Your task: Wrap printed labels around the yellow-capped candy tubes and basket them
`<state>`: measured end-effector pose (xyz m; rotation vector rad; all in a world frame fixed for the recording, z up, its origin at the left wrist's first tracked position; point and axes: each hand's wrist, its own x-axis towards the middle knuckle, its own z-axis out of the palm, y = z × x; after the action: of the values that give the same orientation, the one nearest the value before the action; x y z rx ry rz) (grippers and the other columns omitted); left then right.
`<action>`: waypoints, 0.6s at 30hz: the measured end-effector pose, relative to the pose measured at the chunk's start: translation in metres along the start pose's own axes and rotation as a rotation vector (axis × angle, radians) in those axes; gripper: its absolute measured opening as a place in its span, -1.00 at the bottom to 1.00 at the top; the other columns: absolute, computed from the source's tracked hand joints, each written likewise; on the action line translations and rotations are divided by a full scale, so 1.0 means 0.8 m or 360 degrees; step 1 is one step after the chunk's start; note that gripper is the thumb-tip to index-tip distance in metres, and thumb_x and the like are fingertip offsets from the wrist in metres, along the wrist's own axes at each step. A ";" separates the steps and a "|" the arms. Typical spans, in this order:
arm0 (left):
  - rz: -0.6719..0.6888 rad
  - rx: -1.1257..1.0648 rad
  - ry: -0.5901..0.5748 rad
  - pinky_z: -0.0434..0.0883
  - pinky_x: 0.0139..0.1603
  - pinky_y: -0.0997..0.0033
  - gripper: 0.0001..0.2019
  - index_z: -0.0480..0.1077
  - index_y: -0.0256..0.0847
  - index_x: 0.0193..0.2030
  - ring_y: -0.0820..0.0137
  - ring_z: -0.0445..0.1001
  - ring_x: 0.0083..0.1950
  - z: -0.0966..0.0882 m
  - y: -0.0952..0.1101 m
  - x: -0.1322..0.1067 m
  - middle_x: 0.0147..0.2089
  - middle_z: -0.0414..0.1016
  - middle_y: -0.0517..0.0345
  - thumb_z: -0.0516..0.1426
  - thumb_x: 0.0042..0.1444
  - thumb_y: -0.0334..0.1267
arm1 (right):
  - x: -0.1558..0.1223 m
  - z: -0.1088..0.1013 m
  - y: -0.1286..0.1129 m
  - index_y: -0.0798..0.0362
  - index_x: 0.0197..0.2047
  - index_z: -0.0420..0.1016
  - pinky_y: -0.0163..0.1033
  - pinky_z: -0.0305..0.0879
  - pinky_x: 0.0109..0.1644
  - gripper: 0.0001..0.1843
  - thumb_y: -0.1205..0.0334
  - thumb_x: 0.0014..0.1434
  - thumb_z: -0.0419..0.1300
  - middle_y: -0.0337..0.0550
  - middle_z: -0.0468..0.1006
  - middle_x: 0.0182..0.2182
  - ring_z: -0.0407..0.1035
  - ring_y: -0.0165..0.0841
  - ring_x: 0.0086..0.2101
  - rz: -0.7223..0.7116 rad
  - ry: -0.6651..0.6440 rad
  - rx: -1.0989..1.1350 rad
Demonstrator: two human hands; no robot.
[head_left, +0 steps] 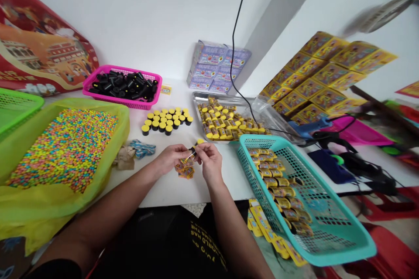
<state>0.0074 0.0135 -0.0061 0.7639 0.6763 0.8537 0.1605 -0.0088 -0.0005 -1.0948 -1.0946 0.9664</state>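
Note:
Both my hands meet over the white table near its front edge. My right hand pinches a small black tube with a yellow cap. My left hand is closed on the yellow label strip at the tube's side. A small pile of yellow-orange labels lies under the hands. Behind them stands a cluster of several black tubes with yellow caps.
A pink basket of black tubes sits at the back. A yellow-lined tray of coloured candy beads fills the left. A metal tray of labelled tubes and a teal basket lie right. A blue glue gun with cords lies beyond.

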 end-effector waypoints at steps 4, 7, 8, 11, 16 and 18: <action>-0.0024 -0.0168 -0.0015 0.43 -0.30 0.34 -0.55 0.37 -0.31 -0.49 0.43 0.44 -0.42 0.003 0.003 -0.001 -0.46 0.43 0.16 0.47 -0.37 -0.10 | -0.004 -0.001 0.002 0.00 -0.31 0.47 -0.32 0.17 -0.57 -0.69 -0.04 0.01 0.35 -0.36 0.36 -0.62 0.23 -0.46 -0.63 0.0007 -0.0252 -0.0169; -0.0046 -0.0228 -0.0017 0.42 -0.32 0.37 -0.57 0.38 -0.30 -0.49 0.44 0.42 -0.43 0.004 0.006 -0.002 -0.47 0.42 0.17 0.47 -0.37 -0.11 | -0.009 -0.001 0.004 -0.03 -0.27 0.50 -0.31 0.19 -0.54 -0.68 0.00 -0.05 0.39 -0.42 0.24 -0.65 0.15 -0.48 -0.63 -0.0071 -0.0291 -0.0316; -0.0056 -0.0239 -0.0028 0.41 -0.33 0.37 -0.58 0.39 -0.29 -0.49 0.45 0.42 -0.44 0.004 0.007 -0.003 -0.47 0.42 0.17 0.47 -0.36 -0.12 | -0.010 -0.001 0.004 -0.03 -0.28 0.50 -0.31 0.19 -0.54 -0.68 0.01 -0.06 0.40 -0.44 0.21 -0.66 0.13 -0.48 -0.63 -0.0083 -0.0269 -0.0322; -0.0075 -0.0267 -0.0051 0.42 -0.32 0.36 -0.60 0.39 -0.27 -0.47 0.44 0.41 -0.45 0.004 0.005 -0.003 -0.48 0.41 0.17 0.45 -0.30 -0.10 | -0.013 0.002 0.003 -0.04 -0.29 0.48 -0.31 0.17 -0.54 -0.69 0.04 -0.07 0.40 -0.46 0.18 -0.68 0.11 -0.48 -0.65 -0.0098 -0.0209 -0.0267; -0.0152 -0.0273 -0.0066 0.44 -0.31 0.32 -0.62 0.44 -0.25 -0.36 0.40 0.46 -0.42 0.000 0.001 0.002 -0.40 0.49 0.09 0.38 -0.16 -0.01 | -0.021 0.005 -0.003 -0.05 -0.23 0.45 -0.31 0.19 -0.51 -0.72 0.12 -0.02 0.37 -0.42 0.25 -0.61 0.15 -0.47 -0.61 -0.0332 -0.0023 -0.0370; -0.0112 -0.0322 -0.0058 0.44 -0.30 0.36 -0.67 0.43 -0.26 -0.37 0.41 0.48 -0.40 -0.003 0.002 0.003 -0.40 0.50 0.11 0.40 -0.17 -0.11 | -0.023 0.005 -0.006 -0.06 -0.13 0.47 -0.28 0.26 -0.47 -0.69 0.13 0.02 0.34 -0.33 0.35 -0.50 0.21 -0.46 -0.57 -0.0472 -0.0031 -0.0557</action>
<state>0.0055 0.0169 -0.0064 0.5693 0.5715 0.8279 0.1530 -0.0271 0.0014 -1.1603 -1.4320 0.5641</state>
